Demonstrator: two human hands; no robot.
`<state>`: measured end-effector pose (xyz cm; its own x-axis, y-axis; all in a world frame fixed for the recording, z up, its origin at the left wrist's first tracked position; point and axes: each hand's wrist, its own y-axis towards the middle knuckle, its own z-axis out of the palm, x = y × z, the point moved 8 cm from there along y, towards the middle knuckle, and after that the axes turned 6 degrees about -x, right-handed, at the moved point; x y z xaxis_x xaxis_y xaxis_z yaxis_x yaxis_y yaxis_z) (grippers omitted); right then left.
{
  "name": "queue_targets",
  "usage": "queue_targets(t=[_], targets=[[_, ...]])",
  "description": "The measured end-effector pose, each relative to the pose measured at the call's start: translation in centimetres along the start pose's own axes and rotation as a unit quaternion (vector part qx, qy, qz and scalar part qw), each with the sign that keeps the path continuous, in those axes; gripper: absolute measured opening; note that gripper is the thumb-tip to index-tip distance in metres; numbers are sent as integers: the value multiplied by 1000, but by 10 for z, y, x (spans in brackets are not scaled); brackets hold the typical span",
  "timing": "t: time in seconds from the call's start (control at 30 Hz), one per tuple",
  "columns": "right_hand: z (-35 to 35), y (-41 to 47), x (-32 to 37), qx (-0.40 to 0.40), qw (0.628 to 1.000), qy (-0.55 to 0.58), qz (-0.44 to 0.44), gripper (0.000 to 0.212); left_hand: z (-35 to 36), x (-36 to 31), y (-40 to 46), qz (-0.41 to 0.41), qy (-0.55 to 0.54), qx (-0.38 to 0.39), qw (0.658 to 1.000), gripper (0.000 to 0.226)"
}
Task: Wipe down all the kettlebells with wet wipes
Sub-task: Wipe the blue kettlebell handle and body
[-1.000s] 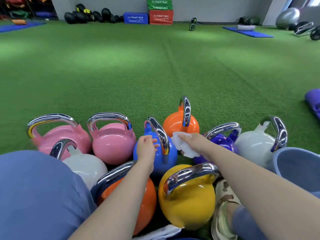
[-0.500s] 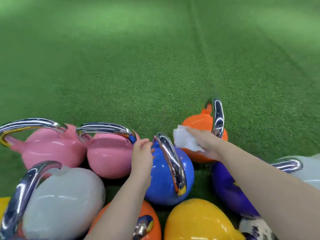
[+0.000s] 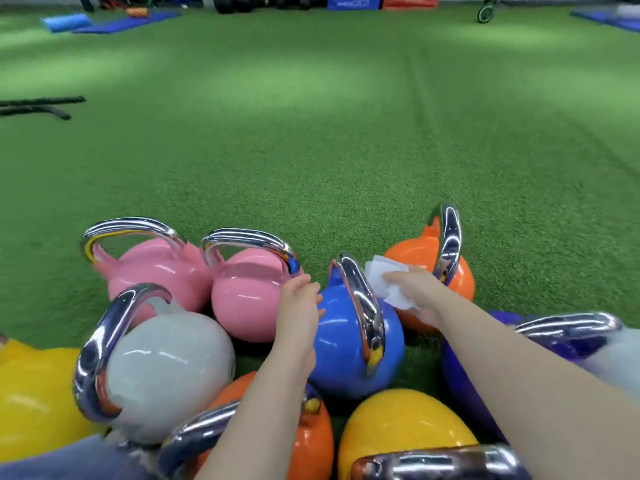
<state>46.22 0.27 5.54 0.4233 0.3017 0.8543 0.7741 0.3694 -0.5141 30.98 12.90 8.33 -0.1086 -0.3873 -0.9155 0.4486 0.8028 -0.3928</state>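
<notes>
While the right hand (image 3: 417, 292) pinches a white wipe (image 3: 386, 282) against the far right shoulder of the blue bell (image 3: 346, 344), just beside its chrome handle (image 3: 362, 306), the left hand (image 3: 298, 306) rests on the bell's left side, fingers loosely curled against the shell — whether they actually hook anything I cannot tell. Right fingers are together, clamped on the wipe, which sits half on the blue bell and half in front of the far orange bell (image 3: 426, 261). All bells sit packed on green turf (image 3: 311, 133), near its close edge: two pink bells (image 3: 249, 292) to the left of the blue one and touching each other, a grey bell (image 3: 166, 368) nearer left, a yellow bell (image 3: 398, 427) and a near orange bell (image 3: 311, 438) at the bottom, a purple bell (image 3: 460, 368) under the right forearm. Judged step: wiping the blue bell, with most of the cluster likely still to do. Risks from here: bells are crowded and touching, so sides facing neighbours may get skipped unless each is turned or pulled out; turning a heavy round bell on soft turf could roll it onto fingers or knock the pink one beside it; the wipe is small and bunched — it could dry out or snag under the handle; the glossy shell is likely slick when wet, so the steadying left hand may slip.
</notes>
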Motion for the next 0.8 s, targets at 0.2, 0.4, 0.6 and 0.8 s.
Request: queue_targets(t=[0.2,0.4,0.6,0.8], targets=[[-22,-51,-23,-52,993,-101,-28,12,-10,-7,-46,-5,60,53,997,34],[-34,-38,-39,-61,966,-238,-79,40,-8,9,-64,-12,77,67,995,28],[-21,-29,-60,-2,959,-276,-71,19,-5,41,-63,-34,117,89,989,26],[3,-31,-75,91,954,-282,-39,37,4,65,-61,-51,212,118,969,17]])
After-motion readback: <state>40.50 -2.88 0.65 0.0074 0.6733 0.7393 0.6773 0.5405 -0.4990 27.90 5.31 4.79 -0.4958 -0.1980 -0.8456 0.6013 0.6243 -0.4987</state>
